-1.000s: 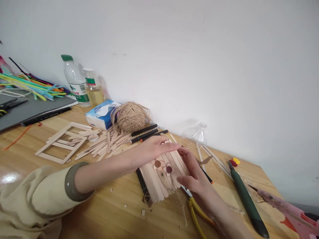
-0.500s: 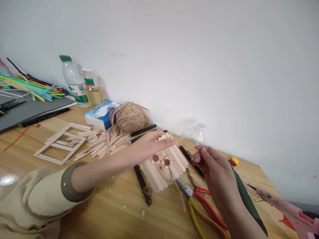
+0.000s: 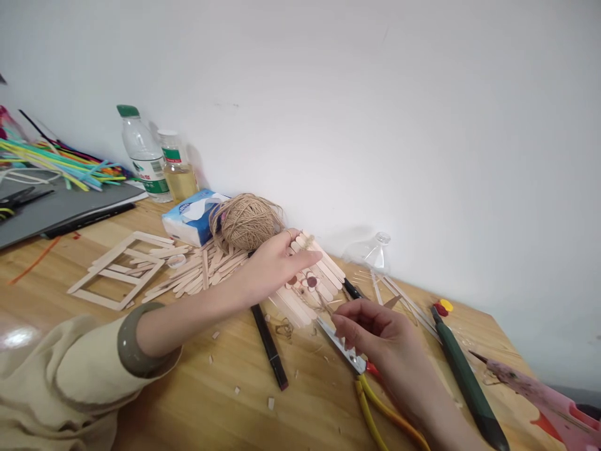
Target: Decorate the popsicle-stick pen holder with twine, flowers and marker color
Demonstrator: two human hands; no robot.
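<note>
My left hand [image 3: 277,260] grips the far left edge of a panel of wooden craft sticks [image 3: 323,266], its thumb lying across the top. Brown and dark red round pieces with pale petals sit on the panel, and thin twine hangs from its near side. My right hand [image 3: 370,329] is closed in a pinch at the panel's near right, around the twine [image 3: 326,305]. Beneath that hand lie pliers-like scissors [image 3: 361,376] with red and yellow handles.
Behind the left hand are a twine ball [image 3: 248,220], a tissue pack [image 3: 192,216] and loose sticks [image 3: 197,269]. A stick frame [image 3: 113,275] lies left. A black marker [image 3: 270,351] is in front. At right are a green tool [image 3: 469,382] and a pink glue gun [image 3: 530,385].
The panel has tilted and shifted up and slightly left with my left hand. My right hand has moved left and down, to the twine near the panel.
</note>
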